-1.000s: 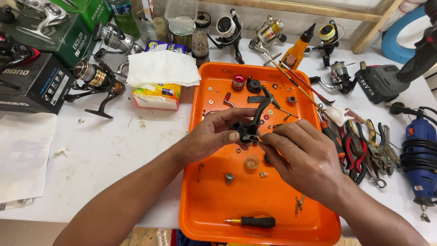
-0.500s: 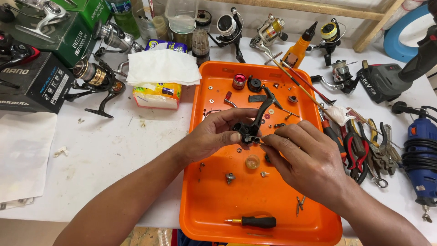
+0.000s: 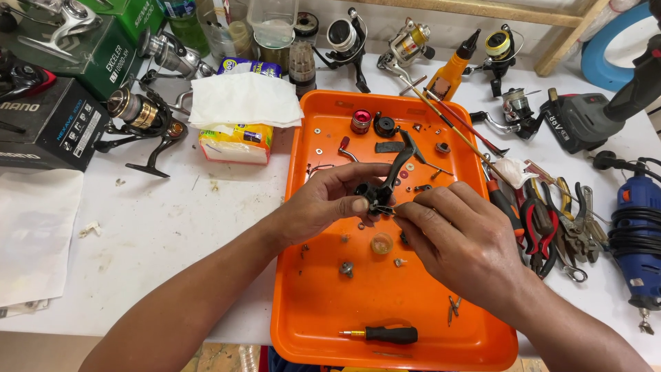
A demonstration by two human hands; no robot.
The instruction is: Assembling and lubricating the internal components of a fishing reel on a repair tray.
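Over the orange tray (image 3: 385, 313), my left hand (image 3: 330, 200) grips a black fishing-reel body (image 3: 387, 180) with its stem pointing up and back. My right hand (image 3: 461, 241) meets it from the right, fingertips pinched at the lower side of the reel body; what they pinch is too small to tell. Loose parts lie on the tray: a red knob (image 3: 361, 121), a black cap (image 3: 384, 125), a yellowish round piece (image 3: 381, 243), small screws and washers. A black-handled screwdriver (image 3: 385, 335) rests near the tray's front edge.
Pliers and cutters (image 3: 551, 220) lie right of the tray, with a blue rotary tool (image 3: 637, 234) beyond. A tissue pack (image 3: 241, 120) and a spinning reel (image 3: 144, 117) sit left of it. Boxes (image 3: 48, 120) stand far left; more reels and an orange bottle (image 3: 454, 69) line the back.
Both hands stay together on the reel body over the tray; only small finger shifts show.
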